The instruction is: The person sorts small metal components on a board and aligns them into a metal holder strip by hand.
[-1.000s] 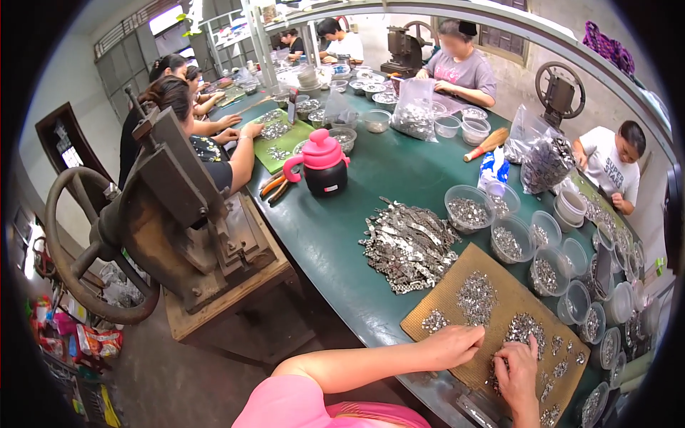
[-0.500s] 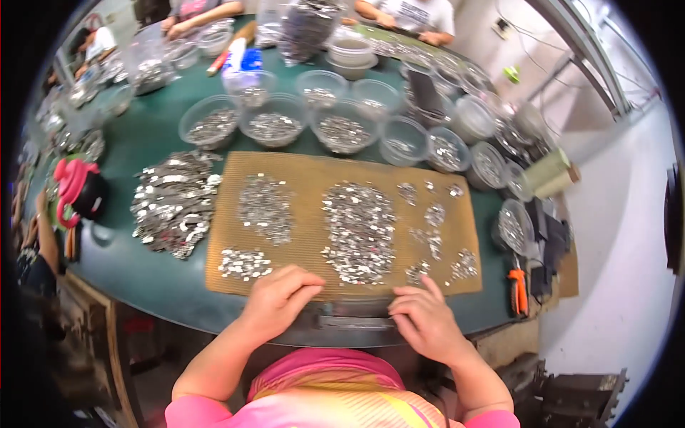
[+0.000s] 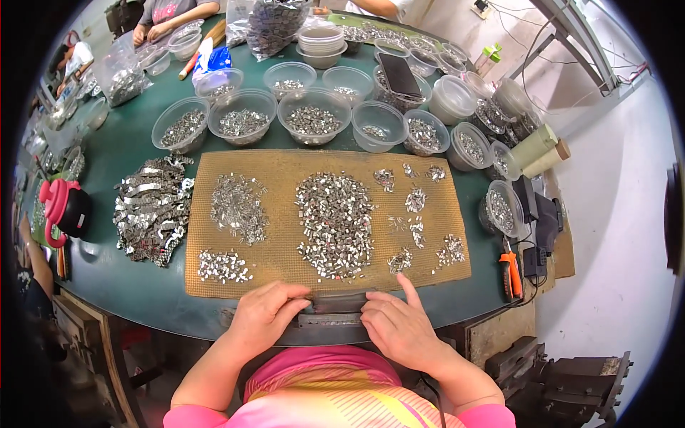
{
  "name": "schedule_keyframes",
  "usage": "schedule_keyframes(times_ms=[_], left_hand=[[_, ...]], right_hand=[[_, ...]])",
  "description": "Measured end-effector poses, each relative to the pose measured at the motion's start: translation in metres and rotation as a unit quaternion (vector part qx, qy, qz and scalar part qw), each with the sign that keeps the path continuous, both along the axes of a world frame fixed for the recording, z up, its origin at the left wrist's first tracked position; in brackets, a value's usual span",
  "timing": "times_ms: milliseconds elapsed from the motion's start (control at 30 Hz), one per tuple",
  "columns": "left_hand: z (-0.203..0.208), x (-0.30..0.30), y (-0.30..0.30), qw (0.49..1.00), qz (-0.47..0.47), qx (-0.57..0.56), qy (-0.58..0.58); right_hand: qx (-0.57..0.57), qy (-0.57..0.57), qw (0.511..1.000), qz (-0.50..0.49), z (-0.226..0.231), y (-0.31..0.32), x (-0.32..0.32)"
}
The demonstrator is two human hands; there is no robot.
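A narrow dark metal bar fixture with a ruler-like strip lies at the table's front edge. At its left end, my left hand has thumb and forefinger pinched together; whatever lies between them is too small to tell. My right hand rests against the bar's right end, its index finger raised and its other fingers bent inward, hiding what they touch. Just beyond both hands, a brown ribbed mat carries a large central heap of small silver metal pieces. Smaller piles of similar pieces lie around it.
Clear plastic bowls of metal pieces line the mat's far side. A layered heap of metal strips lies left, near a pink-and-black pot. Orange-handled pliers lie right. A phone rests on a bowl. Other people sit opposite.
The whole view has shifted, so the table things appear farther left. My hands have drawn in to the two ends of the bar, and my right fingers have bent inward.
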State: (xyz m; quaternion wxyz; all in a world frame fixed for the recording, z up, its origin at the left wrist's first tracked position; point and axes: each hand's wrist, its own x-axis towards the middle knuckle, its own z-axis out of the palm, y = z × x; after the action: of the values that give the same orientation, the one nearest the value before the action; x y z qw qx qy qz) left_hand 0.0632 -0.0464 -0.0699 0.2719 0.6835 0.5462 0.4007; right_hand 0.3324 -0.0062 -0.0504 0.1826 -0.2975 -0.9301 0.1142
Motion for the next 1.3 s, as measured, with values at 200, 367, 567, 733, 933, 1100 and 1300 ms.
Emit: schedule_keyframes(times_ms=[200,367,567,733,933,1100,1300], left_hand=[[-0.002,0.006,0.003,0.998,-0.022,0.065,0.016],[-0.004,0.018,-0.006,0.998,-0.038,0.048,0.003],[-0.009,0.029,-0.006,0.993,-0.097,0.056,-0.038],[-0.016,0.036,-0.008,0.995,-0.077,0.057,-0.016],[-0.012,0.043,-0.01,0.986,-0.047,0.139,0.076],[-0.016,0.05,-0.008,0.971,-0.055,0.189,0.135],[-0.018,0.042,-0.012,0.976,-0.105,0.162,0.1]], right_hand=[[0.051,-0.031,0.998,0.005,0.0,-0.007,0.001],[-0.064,0.015,0.998,-0.009,0.006,-0.006,0.006],[0.014,0.05,0.999,-0.011,-0.014,-0.011,0.011],[-0.057,0.094,0.994,-0.022,-0.015,-0.006,0.011],[-0.075,0.104,0.992,-0.001,-0.01,0.005,0.008],[-0.054,0.092,0.994,0.021,-0.001,0.024,-0.007],[-0.001,0.08,0.995,0.065,0.0,0.073,-0.074]])
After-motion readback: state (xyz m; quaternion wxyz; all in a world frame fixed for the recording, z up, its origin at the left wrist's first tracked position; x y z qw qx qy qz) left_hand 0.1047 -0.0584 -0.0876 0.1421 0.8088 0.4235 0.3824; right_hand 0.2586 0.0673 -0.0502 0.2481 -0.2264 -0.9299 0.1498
